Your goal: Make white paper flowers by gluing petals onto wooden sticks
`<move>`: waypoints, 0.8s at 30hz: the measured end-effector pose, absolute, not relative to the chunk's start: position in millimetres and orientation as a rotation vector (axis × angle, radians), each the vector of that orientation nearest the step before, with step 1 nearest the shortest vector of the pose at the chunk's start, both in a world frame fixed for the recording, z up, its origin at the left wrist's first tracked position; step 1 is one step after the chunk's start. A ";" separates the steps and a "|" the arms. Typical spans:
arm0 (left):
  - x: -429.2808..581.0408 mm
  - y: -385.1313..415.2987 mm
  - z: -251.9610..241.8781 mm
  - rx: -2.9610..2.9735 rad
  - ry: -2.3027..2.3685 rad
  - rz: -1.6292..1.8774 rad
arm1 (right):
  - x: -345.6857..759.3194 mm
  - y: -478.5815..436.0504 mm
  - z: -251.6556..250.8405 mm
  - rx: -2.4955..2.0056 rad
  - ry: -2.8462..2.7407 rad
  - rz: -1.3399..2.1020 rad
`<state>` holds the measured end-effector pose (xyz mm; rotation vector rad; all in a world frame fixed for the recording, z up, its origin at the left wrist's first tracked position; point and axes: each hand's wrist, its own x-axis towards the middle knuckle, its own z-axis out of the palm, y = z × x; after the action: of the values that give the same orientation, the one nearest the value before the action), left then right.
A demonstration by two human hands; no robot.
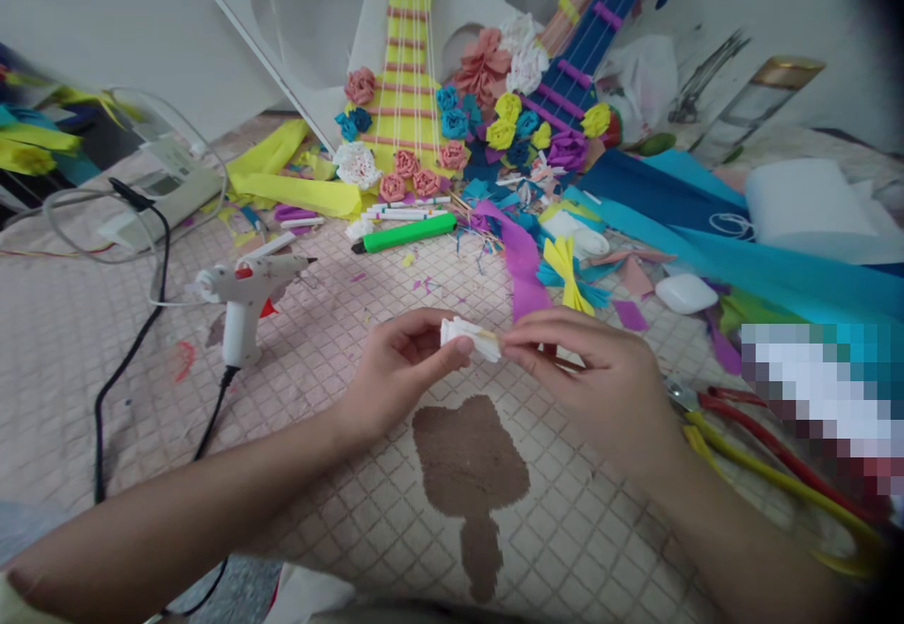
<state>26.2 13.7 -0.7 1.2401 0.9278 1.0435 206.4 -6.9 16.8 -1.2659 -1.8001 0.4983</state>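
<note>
Between the thumb and fingers of my left hand (399,360) is a small bundle of folded white crepe paper (470,334). My right hand (600,365) pinches a thin wooden stick (565,361), and its tip runs along the right end of the paper. Whether the stick is stuck to the paper or only lies against it, I cannot tell. Both hands are above the quilted cloth (339,520). On the left a white glue gun (244,299) stands with its nozzle to the right.
A yellow paper guitar (402,97) and a blue one (589,50), with paper flowers, lean at the back. Before them lie a green marker (406,233) and a purple strip (519,262). At right are red- and yellow-handled tools (763,455) and a white roll (805,200). Cables (145,328) cross the left.
</note>
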 end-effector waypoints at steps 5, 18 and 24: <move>26.0 13.6 -1.1 1.279 0.961 1.054 | 205.8 -7.5 17.2 -1.288 -1.799 0.512; 24.2 13.1 -1.2 1.361 0.991 1.066 | 206.3 -6.9 19.1 -1.261 -1.818 0.495; 24.7 13.0 -1.5 1.368 0.976 1.084 | 206.8 -7.2 18.2 -1.268 -1.809 0.506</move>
<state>24.7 13.0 -1.5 1.3683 0.9758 1.0844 206.8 -7.2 18.2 -1.2679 -1.8088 0.5062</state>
